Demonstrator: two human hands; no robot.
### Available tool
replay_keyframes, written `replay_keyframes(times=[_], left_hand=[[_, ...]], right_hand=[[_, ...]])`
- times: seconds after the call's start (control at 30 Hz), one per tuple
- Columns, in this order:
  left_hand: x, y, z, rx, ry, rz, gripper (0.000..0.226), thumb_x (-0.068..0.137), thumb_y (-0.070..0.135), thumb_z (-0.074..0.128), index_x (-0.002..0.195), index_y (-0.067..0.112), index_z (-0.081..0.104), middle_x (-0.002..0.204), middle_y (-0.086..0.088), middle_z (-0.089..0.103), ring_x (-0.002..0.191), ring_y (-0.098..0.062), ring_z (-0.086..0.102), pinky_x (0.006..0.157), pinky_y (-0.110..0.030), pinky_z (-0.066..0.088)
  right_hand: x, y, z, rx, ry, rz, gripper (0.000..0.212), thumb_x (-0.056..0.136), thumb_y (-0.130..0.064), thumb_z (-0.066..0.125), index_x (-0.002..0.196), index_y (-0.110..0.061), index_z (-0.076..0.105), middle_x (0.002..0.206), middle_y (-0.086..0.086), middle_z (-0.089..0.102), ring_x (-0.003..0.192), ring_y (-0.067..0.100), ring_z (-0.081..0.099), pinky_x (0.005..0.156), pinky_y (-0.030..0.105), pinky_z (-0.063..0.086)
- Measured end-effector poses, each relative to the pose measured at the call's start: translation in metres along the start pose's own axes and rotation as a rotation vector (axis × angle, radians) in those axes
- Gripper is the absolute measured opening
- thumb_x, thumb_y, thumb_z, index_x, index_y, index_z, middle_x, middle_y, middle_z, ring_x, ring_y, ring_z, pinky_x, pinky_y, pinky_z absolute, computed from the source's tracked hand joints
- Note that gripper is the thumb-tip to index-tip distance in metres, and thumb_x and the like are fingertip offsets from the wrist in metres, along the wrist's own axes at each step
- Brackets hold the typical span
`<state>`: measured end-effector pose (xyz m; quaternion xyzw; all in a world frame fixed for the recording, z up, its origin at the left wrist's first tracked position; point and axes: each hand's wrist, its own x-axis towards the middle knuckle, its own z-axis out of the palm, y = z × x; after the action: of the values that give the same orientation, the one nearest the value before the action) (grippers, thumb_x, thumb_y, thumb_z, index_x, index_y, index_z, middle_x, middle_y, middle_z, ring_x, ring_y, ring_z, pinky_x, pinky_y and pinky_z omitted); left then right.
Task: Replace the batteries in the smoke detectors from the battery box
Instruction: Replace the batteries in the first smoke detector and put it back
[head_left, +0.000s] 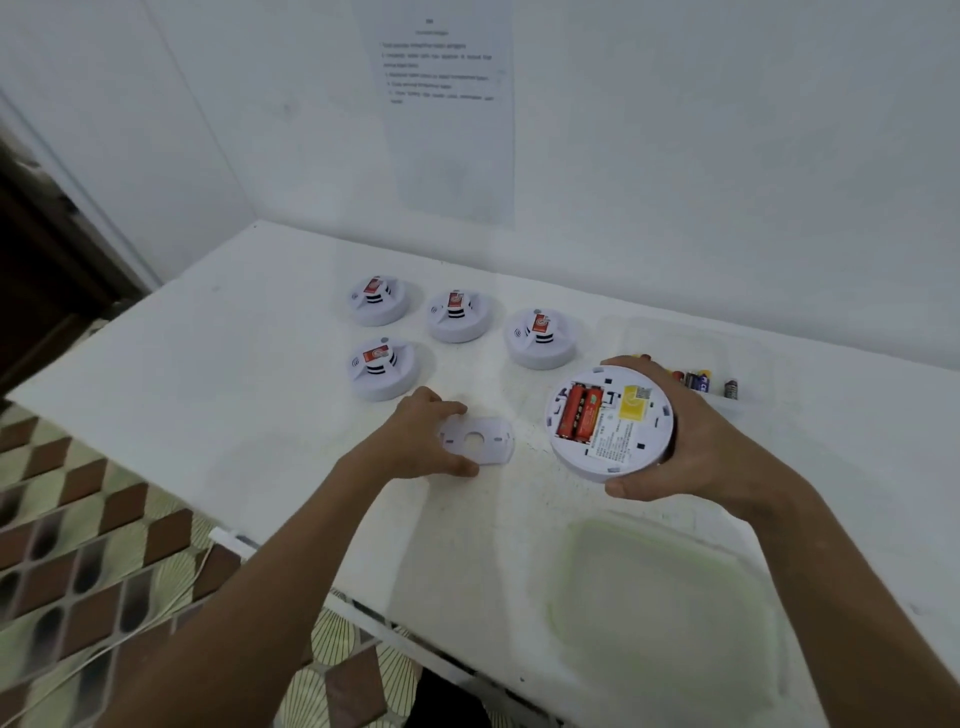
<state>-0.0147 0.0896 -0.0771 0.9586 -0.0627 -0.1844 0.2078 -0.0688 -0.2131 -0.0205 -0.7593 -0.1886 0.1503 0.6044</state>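
- Right hand (691, 441): grips one smoke detector (610, 423) by its rim, fingers curled over the far edge and thumb under the near edge; the unit sits above the table, tilted with its underside towards the camera.
- Held smoke detector, underside: battery bay open, two red batteries (582, 410) seated side by side in its left half; a yellow label (635, 402) to their right, printed text below it.
- Left hand (423, 439): holds the white mounting plate (478, 441), which lies flat on the table; thumb at the plate's near edge, fingers over its far left edge. The plate has a round hole at centre and lies just left of the held detector, apart from it.
- Four further smoke detectors (382, 369) (378, 301) (460, 315) (541, 338): domes up on the white table (234, 405), beyond the left hand, each with a red sticker on top.
- Battery box (685, 343): clear plastic, on the table behind the right hand; loose batteries (698, 382) lie in it, partly hidden by the fingers.
- Clear lid (660, 603) with greenish rim: flat on the table's near edge, below the right hand.
- Printed sheet (447, 104): fixed to the wall behind the table; text too blurred to read.
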Motion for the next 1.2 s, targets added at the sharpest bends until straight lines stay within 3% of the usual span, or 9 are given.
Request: replay_keyframes(times=[0.17,0.27,0.37,0.5,0.57,0.77,0.97,1.2], left_hand=[[0.004,-0.001,-0.004,0.093,0.013,0.080,0.071,0.067,0.054,0.080,0.128,0.023,0.059,0.111,0.002,0.047,0.095,-0.014,0.046,0.077,-0.025,0.040],[0.002,-0.004,-0.001,0.207,0.044,0.163,0.052,0.063,0.059,0.075,0.094,0.018,0.067,0.094,0.004,0.049,0.081,-0.016,0.050,0.069,-0.032,0.047],[-0.002,-0.009,-0.008,0.126,0.125,0.260,0.052,0.055,0.060,0.071,0.081,0.017,0.063,0.085,0.008,0.048,0.073,-0.011,0.050,0.063,-0.029,0.047],[-0.008,-0.008,-0.041,-0.109,0.385,0.389,0.050,0.054,0.060,0.070,0.087,0.022,0.063,0.088,0.011,0.055,0.078,-0.004,0.054,0.064,-0.013,0.041],[-0.013,0.001,-0.059,-0.148,0.437,0.483,0.051,0.056,0.059,0.072,0.093,0.025,0.063,0.092,0.013,0.056,0.082,-0.002,0.055,0.063,-0.009,0.041],[-0.013,0.026,-0.077,-0.139,0.257,0.718,0.061,0.056,0.055,0.077,0.107,0.025,0.066,0.102,0.015,0.052,0.097,-0.005,0.053,0.079,-0.012,0.040],[0.000,0.021,-0.084,-0.080,0.110,0.722,0.080,0.055,0.067,0.067,0.125,0.028,0.061,0.113,0.020,0.047,0.109,0.002,0.047,0.086,-0.008,0.037],[0.008,0.014,-0.092,-0.079,0.005,0.696,0.072,0.067,0.052,0.079,0.133,0.033,0.055,0.122,0.021,0.046,0.109,0.004,0.045,0.085,-0.010,0.039]], right_hand=[[-0.001,0.001,0.006,-0.001,-0.010,0.036,0.096,0.051,-0.004,0.088,0.134,-0.030,0.048,0.126,-0.014,0.059,0.119,0.008,0.058,0.080,0.029,0.058],[0.002,0.000,0.012,-0.014,0.013,0.042,0.095,0.052,-0.005,0.089,0.134,-0.029,0.048,0.124,-0.015,0.060,0.118,0.007,0.059,0.082,0.027,0.057],[0.007,-0.001,0.020,-0.002,0.048,0.060,0.095,0.053,-0.001,0.089,0.135,-0.028,0.048,0.123,-0.015,0.061,0.117,0.006,0.059,0.081,0.026,0.057],[0.015,-0.003,0.029,-0.003,0.090,0.087,0.097,0.053,-0.001,0.090,0.135,-0.028,0.048,0.126,-0.014,0.059,0.119,0.008,0.058,0.080,0.027,0.057],[0.023,-0.005,0.036,0.002,0.104,0.093,0.096,0.054,0.001,0.089,0.136,-0.028,0.047,0.126,-0.012,0.059,0.118,0.009,0.058,0.080,0.028,0.057],[0.051,-0.011,0.062,0.019,0.112,0.094,0.096,0.059,0.011,0.088,0.137,-0.026,0.046,0.124,-0.003,0.062,0.113,0.017,0.063,0.076,0.031,0.058],[0.067,-0.012,0.078,-0.006,0.175,0.104,0.098,0.058,0.008,0.090,0.137,-0.029,0.045,0.127,-0.008,0.060,0.118,0.012,0.059,0.092,0.041,0.058],[0.077,-0.014,0.085,-0.014,0.195,0.107,0.095,0.059,0.008,0.089,0.136,-0.028,0.046,0.125,-0.009,0.060,0.118,0.013,0.060,0.092,0.043,0.057]])
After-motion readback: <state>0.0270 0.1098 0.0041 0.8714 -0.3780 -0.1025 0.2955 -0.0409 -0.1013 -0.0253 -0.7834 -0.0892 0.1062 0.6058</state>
